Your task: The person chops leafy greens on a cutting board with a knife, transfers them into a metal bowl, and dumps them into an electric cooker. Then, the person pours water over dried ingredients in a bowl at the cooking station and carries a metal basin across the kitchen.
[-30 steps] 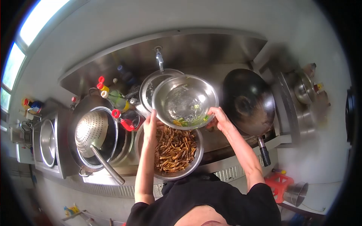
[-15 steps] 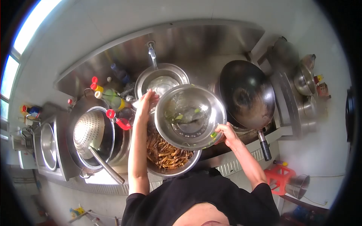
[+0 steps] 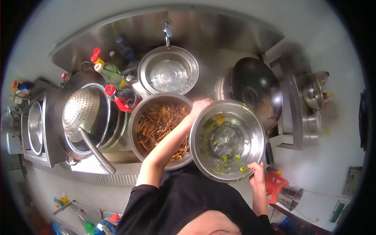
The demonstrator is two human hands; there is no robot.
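Observation:
A steel basin (image 3: pixel 199 156) with liquid and scraps of green and yellow vegetable in it is held up in front of my body. My right hand (image 3: pixel 257 172) grips its lower right rim, thumb over the edge. At the upper left rim is my left hand (image 3: pixel 201 108), closed on the edge, its fingers partly hidden. Under my left forearm stands a steel pot (image 3: pixel 135 145) full of brown strips of food (image 3: pixel 161 122). Behind that, below the tap (image 3: pixel 167 34), a second steel basin (image 3: pixel 143 74) holds clear liquid.
At left a perforated strainer ladle (image 3: pixel 84 111) lies across a large pot (image 3: pixel 103 135). Sauce bottles with red caps (image 3: pixel 110 90) crowd the counter beside it. A black wok (image 3: pixel 258 92) leans at right, near a red stool (image 3: pixel 277 185) on the floor.
The held basin has moved right and down, uncovering the pot of brown strips and the basin under the tap. My left hand has come over to its rim. The view has shifted.

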